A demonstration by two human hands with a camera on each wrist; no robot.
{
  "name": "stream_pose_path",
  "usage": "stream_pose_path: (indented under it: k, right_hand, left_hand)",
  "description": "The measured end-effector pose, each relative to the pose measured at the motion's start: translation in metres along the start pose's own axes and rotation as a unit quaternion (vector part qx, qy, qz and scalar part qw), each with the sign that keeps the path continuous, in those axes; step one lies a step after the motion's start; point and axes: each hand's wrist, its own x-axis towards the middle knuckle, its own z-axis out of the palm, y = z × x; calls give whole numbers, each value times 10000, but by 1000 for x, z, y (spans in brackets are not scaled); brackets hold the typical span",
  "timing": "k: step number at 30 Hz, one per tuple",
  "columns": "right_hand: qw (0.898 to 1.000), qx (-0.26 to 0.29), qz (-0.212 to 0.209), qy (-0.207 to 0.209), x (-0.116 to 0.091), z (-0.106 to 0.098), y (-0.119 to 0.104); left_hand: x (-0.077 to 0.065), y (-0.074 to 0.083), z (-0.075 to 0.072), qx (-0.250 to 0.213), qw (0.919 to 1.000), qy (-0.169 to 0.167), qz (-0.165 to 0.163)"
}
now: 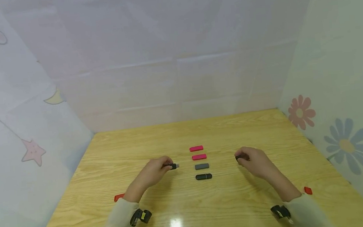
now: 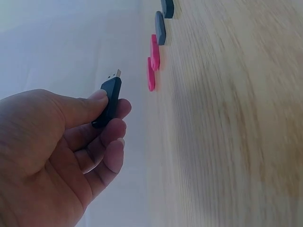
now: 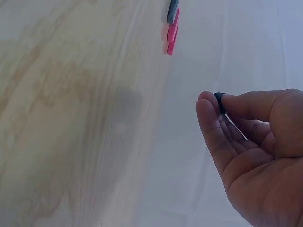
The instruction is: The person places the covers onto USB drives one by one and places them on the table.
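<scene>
My left hand (image 1: 155, 170) pinches a black USB stick (image 2: 111, 100) between thumb and fingers, its bare metal plug pointing right in the head view. The right hand (image 1: 253, 160) pinches a small black cap (image 3: 219, 101), mostly hidden by the fingertips. Both hands are held above the table, apart from each other. Between them lies a column of USB sticks: two pink ones (image 1: 196, 148) (image 1: 199, 157) at the far end, then a grey one (image 1: 202, 166), then a black one (image 1: 204, 176) nearest me.
A red piece (image 1: 119, 197) lies by my left forearm, partly covered by it. Beyond the right wrist is a small red cap-like piece (image 1: 308, 190). The wooden table (image 1: 183, 135) meets a hanging pale sheet at its back, with printed sheets at both sides.
</scene>
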Motion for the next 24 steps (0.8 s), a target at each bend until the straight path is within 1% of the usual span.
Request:
stream_pose_path:
  k: [5, 9, 14, 20, 24]
  right_hand:
    - [9999, 118, -8, -48, 2, 3, -7]
    - [10000, 87, -2, -41, 3, 5, -13]
    - [9999, 130, -57, -65, 6, 10, -21]
    - [9992, 294, -105, -242, 11, 20, -33]
    - [9988, 370, -151, -297, 13, 22, -39]
  left_hand:
    - [1, 8, 2, -16, 10000, -11, 26]
    - [1, 13, 3, 9, 10000, -30, 93]
    - [1, 19, 6, -45, 9998, -133, 126]
    - [7, 28, 15, -1, 9996, -146, 236]
    - [13, 35, 16, -48, 9994, -133, 312]
